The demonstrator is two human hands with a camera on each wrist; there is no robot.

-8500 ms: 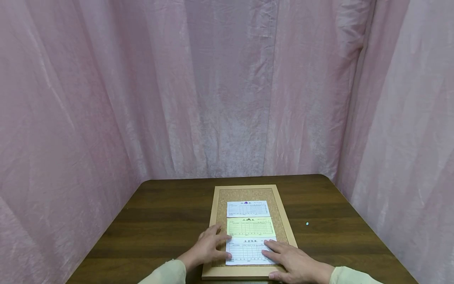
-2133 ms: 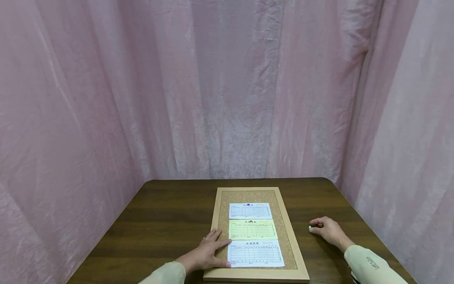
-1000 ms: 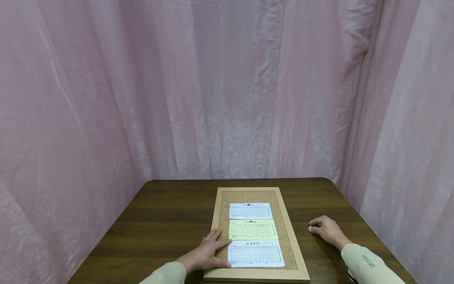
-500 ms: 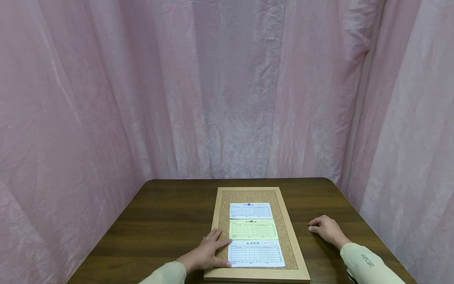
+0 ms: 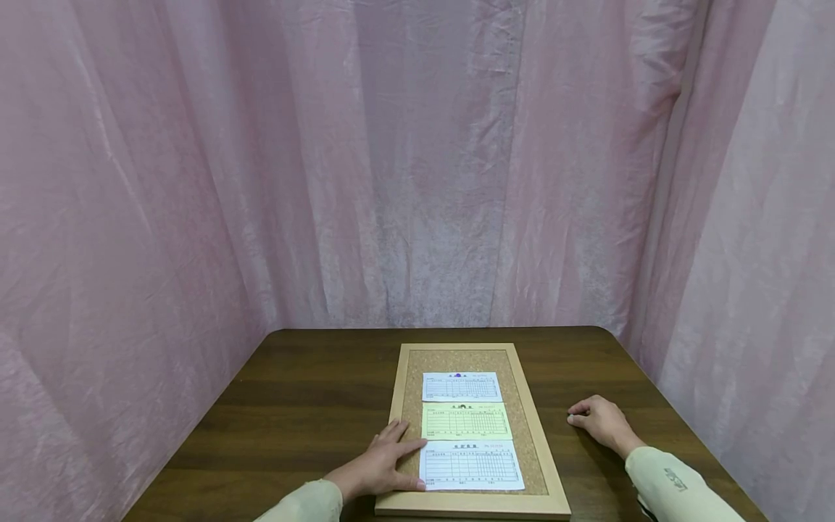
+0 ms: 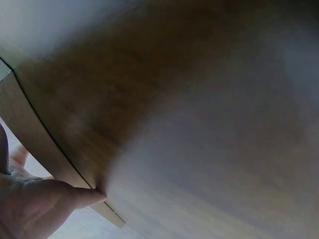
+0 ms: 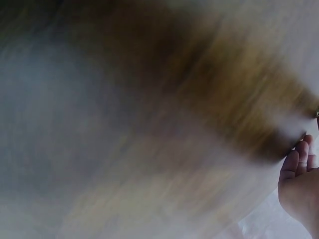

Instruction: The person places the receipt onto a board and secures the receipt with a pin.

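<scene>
A wood-framed corkboard (image 5: 531, 467) lies on the table. Three printed slips run down it: a white top slip (image 5: 462, 388), a yellow-green middle slip (image 5: 467, 423) and a white bottom slip (image 5: 471, 467). A purple pushpin (image 5: 458, 375) sits in the top slip and a dark pushpin (image 5: 463, 407) in the middle one. My left hand (image 5: 381, 464) rests spread on the left frame, its fingertips at the edges of the lower slips. Right of the board, my right hand (image 5: 603, 424) pinches a small pale green pushpin at the tabletop, now hidden by the fingertips.
The dark brown wooden table (image 5: 313, 391) extends on both sides of the board. Pinkish curtains (image 5: 430, 181) hang behind it and at the sides. Both wrist views are largely blurred; the left one shows the board's side edge (image 6: 35, 127) by the thumb.
Since the oldest frame, my right hand has left the bottom slip and moved right to the green pushpin, whose colour has since vanished behind the fingertips. My left hand stays on the board.
</scene>
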